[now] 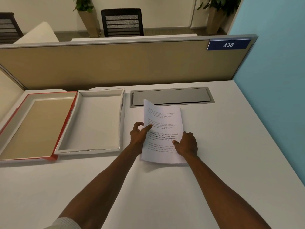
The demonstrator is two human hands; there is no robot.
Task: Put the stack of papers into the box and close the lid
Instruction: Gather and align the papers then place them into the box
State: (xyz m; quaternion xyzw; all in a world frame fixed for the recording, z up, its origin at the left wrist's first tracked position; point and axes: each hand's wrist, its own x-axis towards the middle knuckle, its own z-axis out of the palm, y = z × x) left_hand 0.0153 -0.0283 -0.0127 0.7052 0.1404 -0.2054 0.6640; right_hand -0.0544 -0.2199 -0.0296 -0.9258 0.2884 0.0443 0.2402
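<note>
A stack of printed white papers (pixel 163 123) lies on the desk, right of centre, with its left edge and far left corner lifted off the surface. My left hand (pixel 137 135) grips that left edge, thumb on top and fingers underneath. On the right edge, my right hand (pixel 187 143) holds the stack with its thumb on the page. Left of the papers stands a shallow white box (pixel 121 119), empty and open. Its red-edged lid (pixel 16 116) lies upside down at the box's left side, touching it.
A grey cable-port flap (pixel 171 96) is set into the white desk (pixel 231 138) just behind the papers. A tan partition (pixel 115 63) with a blue sign reading 438 closes the desk's back; a blue wall (pixel 272 80) runs along the right.
</note>
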